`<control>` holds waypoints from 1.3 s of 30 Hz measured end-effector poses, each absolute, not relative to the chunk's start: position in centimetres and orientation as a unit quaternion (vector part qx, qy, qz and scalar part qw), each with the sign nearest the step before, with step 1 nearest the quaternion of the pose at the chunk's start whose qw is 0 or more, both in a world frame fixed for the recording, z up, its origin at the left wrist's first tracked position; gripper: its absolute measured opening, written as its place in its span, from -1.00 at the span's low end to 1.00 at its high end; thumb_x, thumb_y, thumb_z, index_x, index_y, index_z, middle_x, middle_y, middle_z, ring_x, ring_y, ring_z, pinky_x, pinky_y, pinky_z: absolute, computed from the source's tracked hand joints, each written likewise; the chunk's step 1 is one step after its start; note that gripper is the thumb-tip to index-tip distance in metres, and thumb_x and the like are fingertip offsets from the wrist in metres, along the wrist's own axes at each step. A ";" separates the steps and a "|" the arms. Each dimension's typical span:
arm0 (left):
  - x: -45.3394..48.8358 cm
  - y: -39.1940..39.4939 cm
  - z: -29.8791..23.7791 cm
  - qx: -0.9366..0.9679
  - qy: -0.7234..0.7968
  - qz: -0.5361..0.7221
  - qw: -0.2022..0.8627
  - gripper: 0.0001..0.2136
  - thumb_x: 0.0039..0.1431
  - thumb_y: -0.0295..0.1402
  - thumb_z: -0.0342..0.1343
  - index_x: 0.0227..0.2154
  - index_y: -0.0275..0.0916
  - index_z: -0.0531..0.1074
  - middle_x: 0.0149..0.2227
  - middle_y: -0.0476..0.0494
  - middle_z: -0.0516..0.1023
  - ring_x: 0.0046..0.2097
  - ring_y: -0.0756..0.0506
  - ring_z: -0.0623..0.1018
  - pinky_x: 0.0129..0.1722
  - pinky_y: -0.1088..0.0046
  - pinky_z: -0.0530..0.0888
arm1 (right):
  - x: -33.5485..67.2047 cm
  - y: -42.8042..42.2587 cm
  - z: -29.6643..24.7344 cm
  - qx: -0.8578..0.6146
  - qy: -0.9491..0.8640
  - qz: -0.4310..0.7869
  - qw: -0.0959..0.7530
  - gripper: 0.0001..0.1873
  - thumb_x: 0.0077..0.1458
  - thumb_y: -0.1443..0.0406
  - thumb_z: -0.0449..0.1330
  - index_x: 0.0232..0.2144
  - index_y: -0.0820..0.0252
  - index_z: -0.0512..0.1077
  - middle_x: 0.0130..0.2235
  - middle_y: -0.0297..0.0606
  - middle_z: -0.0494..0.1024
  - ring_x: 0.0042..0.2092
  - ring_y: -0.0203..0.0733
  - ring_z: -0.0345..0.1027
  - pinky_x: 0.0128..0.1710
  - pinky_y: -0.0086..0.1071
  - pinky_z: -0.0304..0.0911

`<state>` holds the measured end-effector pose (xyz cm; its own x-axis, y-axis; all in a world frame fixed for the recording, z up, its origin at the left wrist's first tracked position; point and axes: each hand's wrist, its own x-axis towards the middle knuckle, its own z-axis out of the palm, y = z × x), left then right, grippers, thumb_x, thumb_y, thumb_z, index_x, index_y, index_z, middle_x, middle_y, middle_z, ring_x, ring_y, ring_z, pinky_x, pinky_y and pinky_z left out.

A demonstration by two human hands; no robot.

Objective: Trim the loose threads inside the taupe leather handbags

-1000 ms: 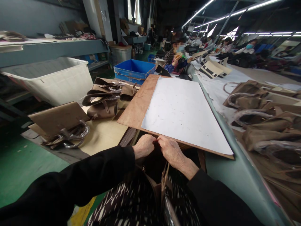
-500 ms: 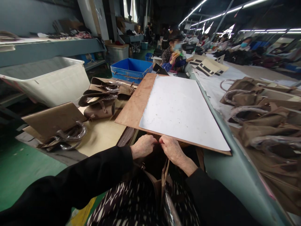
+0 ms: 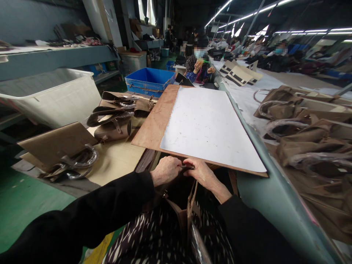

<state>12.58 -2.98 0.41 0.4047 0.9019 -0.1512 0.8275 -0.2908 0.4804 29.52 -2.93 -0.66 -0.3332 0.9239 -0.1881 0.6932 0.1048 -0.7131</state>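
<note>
A brown handbag (image 3: pixel 182 216) stands in the lap against a black-and-white patterned garment, its mouth toward me and a plastic-wrapped handle (image 3: pixel 198 242) hanging down the near side. Just below the front edge of a wooden board, my left hand (image 3: pixel 166 171) is closed, thumb and fingers pinching a thin brown edge (image 3: pixel 188 167) that looks like part of the bag. From the other side my right hand (image 3: pixel 204 176) pinches the same edge, fingers bent. The fingertips almost meet. Most of the bag's inside is dark, and the far side is hidden by the hands.
White paper (image 3: pixel 206 124) covers most of the wooden board (image 3: pixel 154 126). Brown handbags lie on the left (image 3: pixel 114 130) and in a row on the right table (image 3: pixel 324 146). Behind are a blue bin (image 3: pixel 150 86) and a white tub (image 3: pixel 63 99). A co-worker (image 3: pixel 196 68) sits beyond the board.
My fingers have shifted slightly, and a thin brown edge now shows between the fingertips. The view has turned a little to the right. The co-worker's hand has lifted from the table.
</note>
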 end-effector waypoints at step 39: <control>6.9 -6.1 2.9 0.756 0.596 0.013 0.269 -0.82 -0.05 -0.31 0.05 -0.36 -0.20 0.45 -0.43 -0.07 0.49 -0.32 -0.10 0.46 -0.44 0.50 0.24 | 26.8 -2.3 1.6 -0.474 -0.825 0.297 0.084 -0.79 -0.06 0.25 0.13 -0.32 0.10 0.47 -0.40 -0.35 0.52 -0.32 -0.25 0.32 -0.31 -0.46 0.10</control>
<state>6.88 -6.08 2.92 0.2887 0.9089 -0.3009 0.8946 -0.1440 0.4231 26.79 -2.26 1.60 -0.5365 0.8318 -0.1424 0.7317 0.3744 -0.5696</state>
